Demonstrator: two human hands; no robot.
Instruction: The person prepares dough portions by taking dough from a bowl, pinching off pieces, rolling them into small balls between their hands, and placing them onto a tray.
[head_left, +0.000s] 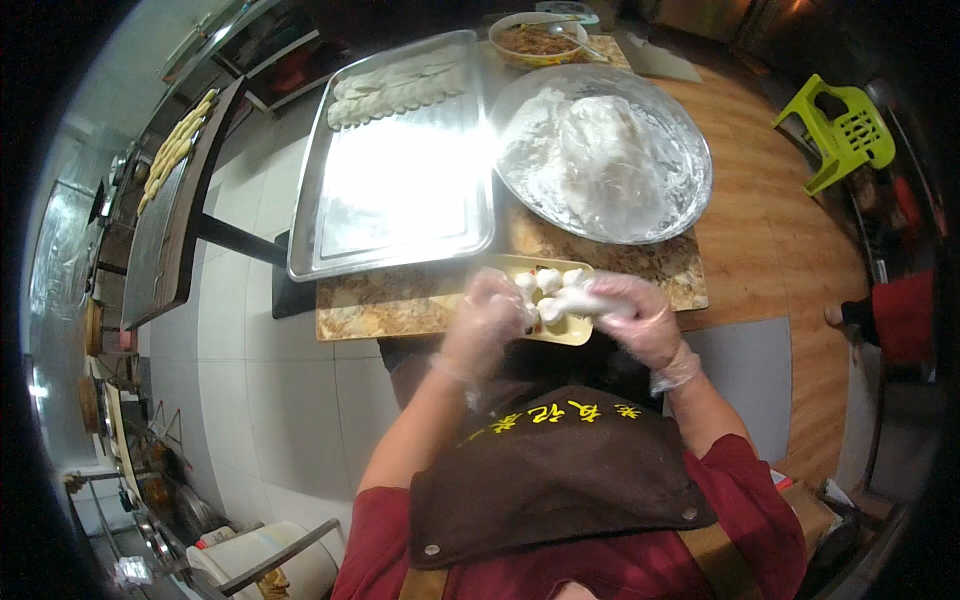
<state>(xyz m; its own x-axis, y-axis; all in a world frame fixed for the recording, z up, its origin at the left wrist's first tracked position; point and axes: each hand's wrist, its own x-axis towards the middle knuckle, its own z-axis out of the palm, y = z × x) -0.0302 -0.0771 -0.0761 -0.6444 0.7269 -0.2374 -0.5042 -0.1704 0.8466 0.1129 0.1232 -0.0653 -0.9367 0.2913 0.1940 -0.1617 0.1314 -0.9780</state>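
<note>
My right hand (645, 319), in a clear plastic glove, grips a soft white length of dough (592, 300). The dough's left end hangs over a small cream tray (577, 335) at the table's near edge. Several white dough balls (549, 280) sit in that tray. At its left end is my left hand (487, 311), gloved too, with fingers curled and blurred by motion. Whether it holds a piece of dough cannot be made out. Beyond the tray, a wide metal bowl (517, 195) holds flour and a large dough mass (611, 157) under clear plastic film.
A large metal tray (405, 202) stands left of the bowl, with shaped dough pieces (397, 86) at its far end. Behind is a bowl of brown filling (538, 41) with a spoon. Another table (180, 217) stands left, a green plastic chair (847, 135) right.
</note>
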